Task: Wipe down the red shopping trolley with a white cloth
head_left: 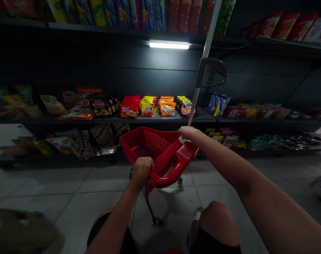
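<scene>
In front of dark display shelving (118, 77), a red shopping cart (165, 155) stands by a metal pole (208, 44); the left hand (142, 171) clasps the cart's push handle (164, 182), while I cannot tell what the right hand (188, 134) grips. Even pressure should steady steering.

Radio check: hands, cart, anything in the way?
Left hand closed on red cart. Right hand at pole's lower end, grip unclear. Stocked shelf beyond cart.
</scene>
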Action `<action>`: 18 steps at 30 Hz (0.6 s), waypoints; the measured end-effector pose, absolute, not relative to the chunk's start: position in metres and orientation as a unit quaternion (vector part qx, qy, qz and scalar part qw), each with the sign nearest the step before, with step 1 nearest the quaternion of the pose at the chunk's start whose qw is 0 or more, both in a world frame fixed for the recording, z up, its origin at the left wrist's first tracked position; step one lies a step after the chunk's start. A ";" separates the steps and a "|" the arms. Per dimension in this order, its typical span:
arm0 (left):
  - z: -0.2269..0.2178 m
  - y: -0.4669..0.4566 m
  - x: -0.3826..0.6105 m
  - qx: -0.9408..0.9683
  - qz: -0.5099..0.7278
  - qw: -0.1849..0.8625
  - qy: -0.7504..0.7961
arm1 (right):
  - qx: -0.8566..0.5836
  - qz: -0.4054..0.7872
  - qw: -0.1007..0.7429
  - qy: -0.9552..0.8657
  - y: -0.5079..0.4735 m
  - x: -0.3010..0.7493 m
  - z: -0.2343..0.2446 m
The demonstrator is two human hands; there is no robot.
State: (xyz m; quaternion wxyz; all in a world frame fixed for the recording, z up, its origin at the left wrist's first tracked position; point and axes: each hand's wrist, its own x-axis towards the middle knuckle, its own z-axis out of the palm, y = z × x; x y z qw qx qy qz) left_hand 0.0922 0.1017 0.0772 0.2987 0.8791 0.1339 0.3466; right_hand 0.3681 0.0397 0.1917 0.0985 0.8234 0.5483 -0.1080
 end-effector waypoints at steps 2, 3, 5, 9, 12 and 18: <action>0.078 0.101 0.093 0.879 0.348 0.299 0.133 | 0.837 -0.085 0.119 0.527 0.035 0.379 0.196; 0.079 0.101 0.094 0.879 0.346 0.299 0.133 | 0.839 -0.078 0.125 0.524 0.035 0.377 0.196; 0.079 0.100 0.096 0.880 0.344 0.300 0.132 | 0.824 -0.071 0.119 0.550 0.037 0.358 0.192; 0.076 0.100 0.100 0.878 0.350 0.295 0.140 | 0.675 -0.072 0.046 0.732 0.051 0.284 0.175; 0.073 0.102 0.098 0.869 0.367 0.292 0.156 | 0.592 -0.091 0.004 0.801 0.059 0.257 0.165; 0.069 0.111 0.083 0.857 0.377 0.317 0.149 | 0.769 -0.076 0.000 0.635 0.047 0.350 0.176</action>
